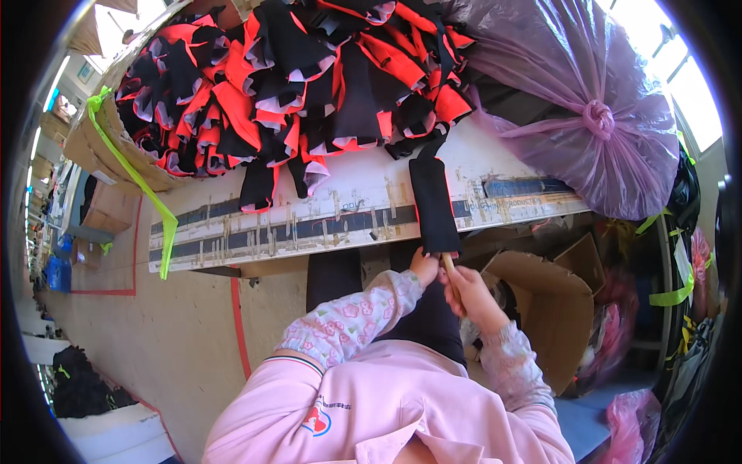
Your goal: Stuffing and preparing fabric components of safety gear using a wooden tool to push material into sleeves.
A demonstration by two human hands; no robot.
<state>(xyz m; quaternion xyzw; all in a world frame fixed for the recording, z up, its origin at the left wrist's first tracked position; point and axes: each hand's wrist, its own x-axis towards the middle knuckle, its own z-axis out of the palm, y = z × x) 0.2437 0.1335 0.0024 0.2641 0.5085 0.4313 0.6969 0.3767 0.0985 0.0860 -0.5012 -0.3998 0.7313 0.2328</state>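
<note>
A black fabric strip with a red edge (433,197) hangs over the front edge of the table toward me. My left hand (423,267) is closed on its lower end, with the fingers pinched at the left corner. My right hand (473,300) is wrapped round a thin light-brown stick (449,267), which looks wooden. The stick's upper end meets the strip's lower end; how far it reaches into the fabric is hidden. Beyond the strip, a large heap of black and red fabric pieces (309,85) covers the back of the table.
The white table (348,205) has worn tape along its front. A tied purple plastic bag (599,120) bulges at the right. A cardboard box (541,301) stands open below, right of my legs. A yellow-green strap (139,182) hangs off the left side.
</note>
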